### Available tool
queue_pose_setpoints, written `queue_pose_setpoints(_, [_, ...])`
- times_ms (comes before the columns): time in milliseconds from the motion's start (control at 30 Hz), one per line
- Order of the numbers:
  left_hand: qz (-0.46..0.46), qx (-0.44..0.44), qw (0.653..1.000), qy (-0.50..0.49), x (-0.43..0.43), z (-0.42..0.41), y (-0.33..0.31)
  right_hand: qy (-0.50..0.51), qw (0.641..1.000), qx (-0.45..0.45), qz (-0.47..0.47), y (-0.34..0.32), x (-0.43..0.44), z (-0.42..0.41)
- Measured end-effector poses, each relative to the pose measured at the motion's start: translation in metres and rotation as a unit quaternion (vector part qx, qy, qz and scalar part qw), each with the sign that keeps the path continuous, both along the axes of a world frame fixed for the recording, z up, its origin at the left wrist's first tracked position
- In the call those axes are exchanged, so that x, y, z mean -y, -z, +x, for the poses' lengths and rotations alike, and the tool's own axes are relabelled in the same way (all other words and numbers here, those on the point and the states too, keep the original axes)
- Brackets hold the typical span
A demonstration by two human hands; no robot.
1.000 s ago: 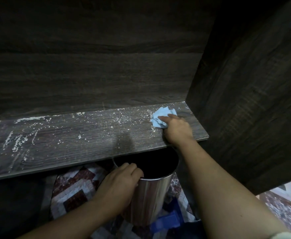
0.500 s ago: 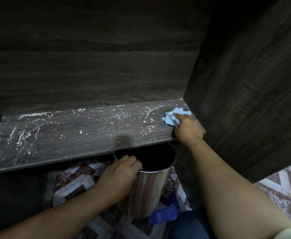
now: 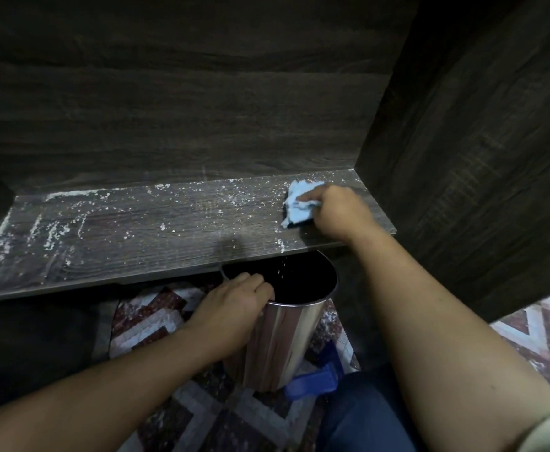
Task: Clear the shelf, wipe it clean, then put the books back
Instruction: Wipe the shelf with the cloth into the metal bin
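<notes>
A dark wooden shelf runs across the view, speckled with white crumbs and dust, thickest at its left end. My right hand presses a crumpled light blue cloth onto the shelf's right end, beside the cabinet's side panel. My left hand grips the rim of a shiny steel bin held just under the shelf's front edge. A few white crumbs are falling into the bin's dark opening. No books are in view.
The dark wooden side panel rises at the right and the back panel closes the shelf behind. A blue plastic object lies on the patterned tiled floor beside the bin. My knee in blue jeans is below.
My right hand swung the cloth right toward the side panel, then back left a little, and crumbs now drop off the front edge into the bin. My left hand stays on the bin's rim.
</notes>
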State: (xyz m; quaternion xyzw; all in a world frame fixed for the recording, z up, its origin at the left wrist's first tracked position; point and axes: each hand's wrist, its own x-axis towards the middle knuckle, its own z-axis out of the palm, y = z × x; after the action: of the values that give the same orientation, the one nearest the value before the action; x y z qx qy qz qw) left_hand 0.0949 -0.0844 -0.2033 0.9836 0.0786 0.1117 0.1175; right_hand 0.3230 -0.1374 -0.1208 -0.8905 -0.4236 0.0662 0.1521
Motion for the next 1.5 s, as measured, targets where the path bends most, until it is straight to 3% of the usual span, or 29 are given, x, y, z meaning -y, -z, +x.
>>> queue_pose_setpoints(100, [-0.001, -0.001, 1.000, -0.003, -0.001, -0.002, 0.001, 0.027, 0.998, 0.043, 0.048, 0.008, 0.001, 0.017])
queue_pose_setpoints(167, [0.002, 0.000, 1.000, -0.002, -0.001, -0.003, 0.001, 0.046, 0.998, 0.043, 0.033, 0.020, 0.003, 0.029])
queue_pose_setpoints(300, [0.004, 0.005, 1.000, 0.000, -0.002, -0.005, 0.001, 0.035, 0.994, -0.059, -0.087, 0.043, 0.009, 0.033])
queue_pose_setpoints(600, [0.015, 0.003, 1.000, -0.006, -0.003, -0.004, 0.004, -0.026, 0.996, -0.074, -0.048, 0.047, -0.009, 0.002])
queue_pose_setpoints(800, [0.027, -0.003, 1.000, 0.008, -0.004, -0.004, 0.000, -0.071, 0.992, -0.078, -0.064, 0.040, -0.003, -0.014])
queue_pose_setpoints(1100, [0.044, -0.006, 0.999, 0.023, -0.007, -0.008, -0.002, -0.106, 0.973, -0.151, -0.139, 0.009, 0.007, -0.032])
queue_pose_setpoints(1200, [0.044, -0.004, 0.999, 0.026, -0.009, -0.010, -0.001, -0.104, 0.974, -0.162, -0.117, -0.006, 0.011, -0.032])
queue_pose_setpoints(1400, [0.031, 0.007, 0.999, 0.027, -0.012, -0.011, -0.001, -0.047, 0.996, -0.080, -0.016, 0.001, 0.009, -0.015])
queue_pose_setpoints(1500, [0.031, 0.007, 0.999, 0.027, -0.012, -0.011, -0.001, -0.021, 0.997, -0.054, -0.052, 0.023, 0.007, -0.012])
